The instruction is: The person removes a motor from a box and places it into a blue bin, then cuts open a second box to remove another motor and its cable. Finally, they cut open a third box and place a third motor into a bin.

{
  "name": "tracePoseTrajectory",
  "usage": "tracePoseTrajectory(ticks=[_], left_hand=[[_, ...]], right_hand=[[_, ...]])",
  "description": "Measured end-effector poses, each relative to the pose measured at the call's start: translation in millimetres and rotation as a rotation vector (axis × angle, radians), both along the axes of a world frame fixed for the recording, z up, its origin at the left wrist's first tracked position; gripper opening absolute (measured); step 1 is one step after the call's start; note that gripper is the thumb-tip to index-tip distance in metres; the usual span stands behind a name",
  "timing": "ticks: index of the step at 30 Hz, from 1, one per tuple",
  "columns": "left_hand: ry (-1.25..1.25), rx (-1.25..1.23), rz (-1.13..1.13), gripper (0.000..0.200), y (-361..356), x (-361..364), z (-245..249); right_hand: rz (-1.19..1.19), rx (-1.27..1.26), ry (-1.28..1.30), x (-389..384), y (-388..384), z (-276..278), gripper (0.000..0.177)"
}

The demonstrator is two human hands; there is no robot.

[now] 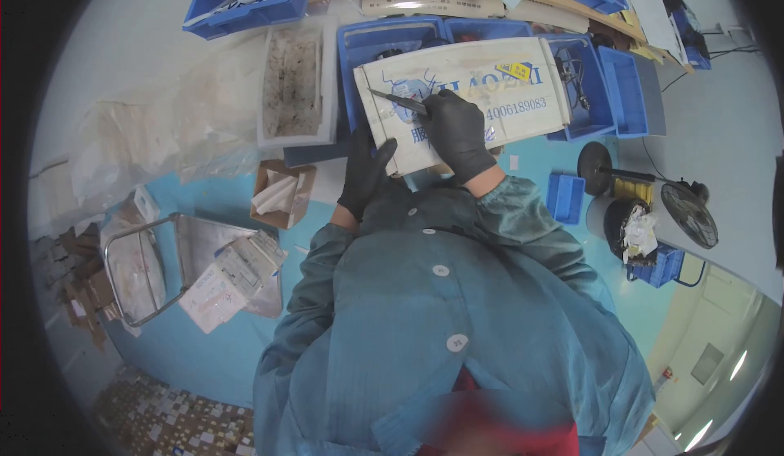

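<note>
A white box (pixel 523 101) with blue lettering and a yellow label lies in front of me, slightly tilted, over the blue bins. My right hand (pixel 459 129), in a black glove, is closed around a dark box cutter (pixel 400 100), its blade pointing left over the box's upper left part. My left hand (pixel 365 169), also black-gloved, is at the box's lower left corner, thumb apart from the fingers, which are partly hidden beside the box edge.
Blue bins (pixel 625 88) stand behind and beside the box, one with cables. A foam tray (pixel 296 137) is to the left. Below it sit an open carton (pixel 306 191) and a metal-framed cart (pixel 175 252). A black fan (pixel 690 211) and a blue crate (pixel 565 197) are at right.
</note>
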State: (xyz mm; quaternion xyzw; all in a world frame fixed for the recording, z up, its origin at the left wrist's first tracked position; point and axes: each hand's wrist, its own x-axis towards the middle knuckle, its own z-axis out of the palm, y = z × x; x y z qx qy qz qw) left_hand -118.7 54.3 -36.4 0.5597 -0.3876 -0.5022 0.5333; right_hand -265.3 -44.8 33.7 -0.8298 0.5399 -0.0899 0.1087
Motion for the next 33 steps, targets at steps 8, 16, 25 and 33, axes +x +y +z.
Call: tracePoseTrajectory(ticks=[8, 16, 25, 33], left_hand=[[-0.134, -0.05, 0.038, 0.056, 0, -2, 8], [-0.081, -0.054, 0.049, 0.056, -1, -1, 3], [0.012, -0.038, 0.041, 0.061, 0, -2, -8], [-0.032, -0.019, 0.072, 0.06, 0, -2, -6]], right_hand=[[0.091, -0.209, 0.038, 6, 2, -14, 0.011], [0.034, -0.091, -0.072, 2, -8, -11, 0.013], [-0.033, 0.406, -0.336, -13, -18, 20, 0.025], [0.027, 0.006, -0.056, 0, -3, -3, 0.017]])
